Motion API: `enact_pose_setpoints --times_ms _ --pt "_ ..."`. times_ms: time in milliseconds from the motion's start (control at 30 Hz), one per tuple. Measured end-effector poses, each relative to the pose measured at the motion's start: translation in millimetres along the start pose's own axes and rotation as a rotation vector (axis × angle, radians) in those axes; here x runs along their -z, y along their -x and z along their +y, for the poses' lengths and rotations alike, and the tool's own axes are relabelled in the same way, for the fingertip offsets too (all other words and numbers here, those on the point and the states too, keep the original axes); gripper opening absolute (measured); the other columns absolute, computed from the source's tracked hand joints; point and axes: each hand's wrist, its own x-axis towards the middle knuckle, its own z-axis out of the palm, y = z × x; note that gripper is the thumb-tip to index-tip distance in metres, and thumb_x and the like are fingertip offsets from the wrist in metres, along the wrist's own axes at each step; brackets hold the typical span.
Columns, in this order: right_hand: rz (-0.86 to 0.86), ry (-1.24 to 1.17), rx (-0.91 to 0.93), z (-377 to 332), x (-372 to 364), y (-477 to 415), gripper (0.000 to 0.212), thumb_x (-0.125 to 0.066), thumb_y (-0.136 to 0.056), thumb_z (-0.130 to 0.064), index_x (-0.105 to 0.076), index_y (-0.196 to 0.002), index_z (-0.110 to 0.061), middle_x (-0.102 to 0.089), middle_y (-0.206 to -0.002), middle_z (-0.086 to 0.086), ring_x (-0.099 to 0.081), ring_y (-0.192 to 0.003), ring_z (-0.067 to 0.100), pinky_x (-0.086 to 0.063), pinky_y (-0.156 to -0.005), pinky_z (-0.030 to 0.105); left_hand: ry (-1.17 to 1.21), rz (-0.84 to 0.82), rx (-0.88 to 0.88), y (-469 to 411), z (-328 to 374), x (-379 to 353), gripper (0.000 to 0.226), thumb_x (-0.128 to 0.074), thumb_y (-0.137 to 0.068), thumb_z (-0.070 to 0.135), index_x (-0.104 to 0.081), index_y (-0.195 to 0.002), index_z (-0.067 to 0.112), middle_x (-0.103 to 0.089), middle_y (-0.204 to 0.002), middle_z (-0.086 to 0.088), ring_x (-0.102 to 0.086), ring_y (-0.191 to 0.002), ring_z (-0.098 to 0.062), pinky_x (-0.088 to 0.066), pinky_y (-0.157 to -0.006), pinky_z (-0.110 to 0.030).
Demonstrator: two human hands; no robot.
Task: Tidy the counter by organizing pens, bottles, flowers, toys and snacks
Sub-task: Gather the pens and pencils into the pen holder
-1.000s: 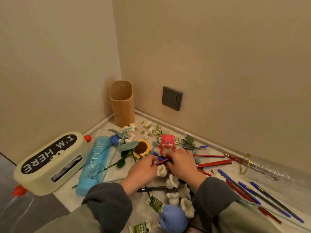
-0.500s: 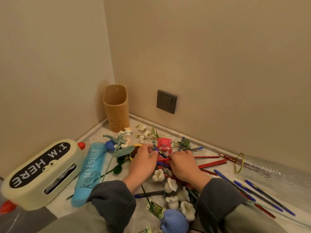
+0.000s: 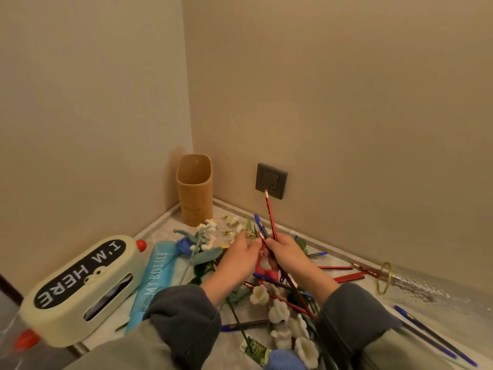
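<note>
Early going, I'd judge: the right hand (image 3: 289, 256) holds a small bundle of pens (image 3: 270, 214) upright at frame centre, fingers curled round it. The left hand (image 3: 237, 259) meets the bundle with its fingertips; whether it pinches I cannot tell. The tan holder (image 3: 194, 188), upper left of the hands, looks empty. Loose pens (image 3: 432, 332) lie lower right; crochet flowers (image 3: 280, 311), a red toy (image 3: 262, 265), a snack packet (image 3: 253, 349) and the blue bottle (image 3: 157, 273) lie unsorted. The pale marbled tabletop (image 3: 440, 303) fills a beige-walled corner with a dark socket (image 3: 271, 180)
</note>
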Motion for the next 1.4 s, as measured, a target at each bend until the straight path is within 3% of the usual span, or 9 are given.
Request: enact_pose_setpoints --times_ms 67,200,300,500,667,800,967,1100,1400 --pt "-0.044 -0.138 -0.011 -8.3 -8.0 0.9 0.026 -0.042 -0.100 -0.016 -0.055 -0.079 -0.011 -0.051 -0.051 -0.003 -0.043 -0.041 0.010 -0.037 -0.041 0.023 0.094 -0.046 -0.001 0.3 0.2 2.9 0.034 -0.036 -0.101 0.032 -0.055 -0.119 0.009 -0.064 -0.104 -0.006 -0.062 -0.094 -0.016 -0.051 -0.079 -0.031" --pt "-0.181 -0.333 -0.062 -23.6 -28.8 -0.3 0.025 -0.042 -0.102 -0.018 -0.057 -0.086 -0.006 -0.054 -0.056 0.003 -0.046 -0.044 0.014 -0.038 -0.040 0.025 0.317 -0.008 0.003 -2.0 1.3 20.6 0.029 -0.037 -0.102 0.023 -0.054 -0.083 0.009 -0.049 -0.062 -0.006 -0.052 -0.060 -0.026 -0.047 -0.061 -0.035" --pt "-0.279 -0.409 -0.088 -35.5 -40.9 -3.1 0.027 -0.037 -0.104 -0.017 -0.058 -0.097 -0.001 -0.060 -0.061 0.010 -0.054 -0.046 0.018 -0.046 -0.042 0.027 0.388 -0.012 0.028 -3.3 0.4 40.5 0.029 -0.039 -0.102 0.022 -0.061 -0.092 0.006 -0.045 -0.052 -0.008 -0.047 -0.049 -0.024 -0.042 -0.052 -0.033" --pt "-0.435 -0.367 -0.167 -52.3 -65.0 -11.3 0.025 -0.031 -0.105 -0.013 -0.053 -0.110 -0.001 -0.068 -0.078 0.015 -0.068 -0.070 0.024 -0.058 -0.070 0.035 0.491 0.124 -0.009 -15.3 0.1 76.9 0.024 -0.042 -0.101 0.022 -0.065 -0.104 0.015 -0.073 -0.098 -0.005 -0.069 -0.089 -0.015 -0.051 -0.071 -0.020" --pt "-0.429 -0.271 -0.091 -80.2 -77.2 -29.8 0.021 -0.038 -0.103 -0.011 -0.057 -0.112 -0.012 -0.069 -0.101 0.016 -0.070 -0.087 0.021 -0.060 -0.077 0.032 0.572 0.148 -0.163 -25.2 10.3 106.4 0.024 -0.042 -0.100 0.012 -0.059 -0.116 0.004 -0.070 -0.089 -0.009 -0.069 -0.073 -0.006 -0.050 -0.057 -0.012" --pt "-0.341 -0.050 0.077 -119.9 -84.3 -61.8 0.025 -0.045 -0.101 -0.012 -0.059 -0.120 -0.005 -0.066 -0.117 0.019 -0.066 -0.104 0.024 -0.056 -0.088 0.032 0.406 0.162 -0.342 -48.9 32.5 147.9 0.023 -0.042 -0.100 0.010 -0.061 -0.113 0.009 -0.069 -0.090 -0.005 -0.068 -0.079 -0.007 -0.051 -0.065 -0.013" --pt "-0.159 0.169 0.444 -183.1 -93.2 -102.5 0.026 -0.050 -0.098 -0.015 -0.052 -0.119 -0.029 -0.067 -0.092 -0.009 -0.065 -0.085 0.003 -0.052 -0.069 0.016 0.353 0.195 -0.490 -82.9 62.6 193.2 0.021 -0.042 -0.101 0.017 -0.061 -0.101 0.026 -0.070 -0.092 0.006 -0.066 -0.087 -0.001 -0.050 -0.071 -0.010" --pt "0.025 0.267 0.562 -204.9 -101.6 -134.8 0.019 -0.053 -0.095 -0.014 -0.059 -0.106 -0.028 -0.071 -0.088 0.002 -0.068 -0.080 0.014 -0.059 -0.070 0.030 0.351 0.179 -0.535 -113.0 71.3 213.1 0.021 -0.042 -0.101 0.018 -0.059 -0.101 0.029 -0.067 -0.100 0.003 -0.064 -0.098 -0.005 -0.050 -0.087 -0.020" --pt "0.093 0.391 0.331 -141.2 -118.4 -186.2 0.018 -0.062 -0.091 -0.019 -0.074 -0.083 -0.010 -0.072 -0.077 0.009 -0.067 -0.073 0.022 -0.055 -0.068 0.038 0.326 0.097 -0.354 -159.5 12.1 191.6 0.019 -0.039 -0.101 0.015 -0.057 -0.102 0.023 -0.064 -0.097 0.005 -0.061 -0.087 0.002 -0.047 -0.074 -0.011"
